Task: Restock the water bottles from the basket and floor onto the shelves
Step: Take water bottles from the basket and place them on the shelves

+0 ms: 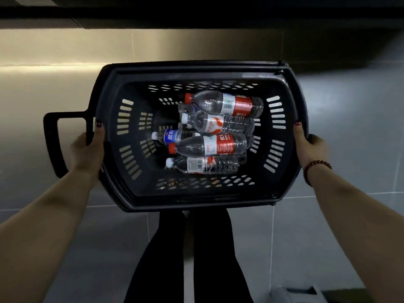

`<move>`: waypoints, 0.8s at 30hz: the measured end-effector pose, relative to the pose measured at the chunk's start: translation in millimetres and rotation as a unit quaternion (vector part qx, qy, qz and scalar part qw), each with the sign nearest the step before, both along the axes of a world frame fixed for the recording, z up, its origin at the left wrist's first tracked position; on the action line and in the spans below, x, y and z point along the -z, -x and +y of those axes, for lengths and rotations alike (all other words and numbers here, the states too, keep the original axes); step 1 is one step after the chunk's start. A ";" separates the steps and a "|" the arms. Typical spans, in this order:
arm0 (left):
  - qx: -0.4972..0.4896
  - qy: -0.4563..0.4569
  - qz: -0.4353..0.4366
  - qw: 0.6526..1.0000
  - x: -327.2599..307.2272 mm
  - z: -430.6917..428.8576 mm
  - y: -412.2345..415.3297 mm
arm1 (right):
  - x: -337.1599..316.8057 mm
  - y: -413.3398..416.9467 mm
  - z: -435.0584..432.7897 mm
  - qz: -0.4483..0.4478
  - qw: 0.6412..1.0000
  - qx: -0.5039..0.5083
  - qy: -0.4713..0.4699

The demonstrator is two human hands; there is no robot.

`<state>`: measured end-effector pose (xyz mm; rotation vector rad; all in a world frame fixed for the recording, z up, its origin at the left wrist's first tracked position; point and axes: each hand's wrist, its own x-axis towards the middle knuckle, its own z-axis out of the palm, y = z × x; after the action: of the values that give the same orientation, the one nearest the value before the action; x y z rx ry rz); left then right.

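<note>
Head view looks straight down into a dark slotted plastic basket [196, 68], which we hold by its two short ends above our black-clad legs [207, 248] and the grey tiled floor [328, 226]. Our left hand [87, 149] grips the left rim beside the long loop handle [52, 136], thumb hooked over the edge. Our right hand [310, 147], with a red bead bracelet [314, 169] at the wrist, grips the right rim the same way.

Five clear plastic water bottles lie loose on their sides in the bottom, caps pointing left:
- a red-capped, red-labelled bottle [227, 103] at the far side
- a white-capped bottle with an orange-and-white label [216, 123] next to it
- a blue-labelled bottle [170, 136], partly buried
- a second red-capped bottle [209, 146] lying over it
- a white-capped bottle showing a barcode [201, 165], nearest us

We judge the basket stiff enough to carry by its rim. The bottles would roll and shift the load if it tipped, so we would keep it level. We cannot tell how full they are. Full, they would be fairly heavy together. Their smooth walls look slick and slightly yielding, so we would take each round its labelled middle. No shelf is clearly in view.
</note>
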<state>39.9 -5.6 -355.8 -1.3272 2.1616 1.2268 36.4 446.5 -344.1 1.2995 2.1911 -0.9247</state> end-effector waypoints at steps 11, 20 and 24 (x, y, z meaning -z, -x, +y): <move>0.000 0.023 -0.013 1.000 0.2 4.8 2.4 | 5.7 10.1 5.5 -0.064 0.995 -0.072 -0.035; -0.015 0.008 -0.012 1.000 -8.3 0.6 3.8 | 1.5 16.0 9.1 -0.097 0.991 -0.091 -0.013; -0.060 -0.007 0.011 0.998 -3.7 3.9 0.1 | 1.5 16.7 11.3 -0.105 0.991 -0.085 -0.004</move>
<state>39.8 -1.7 -352.1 -1.4624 2.1100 1.3040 19.7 457.8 -345.7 1.1359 2.1054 -0.6819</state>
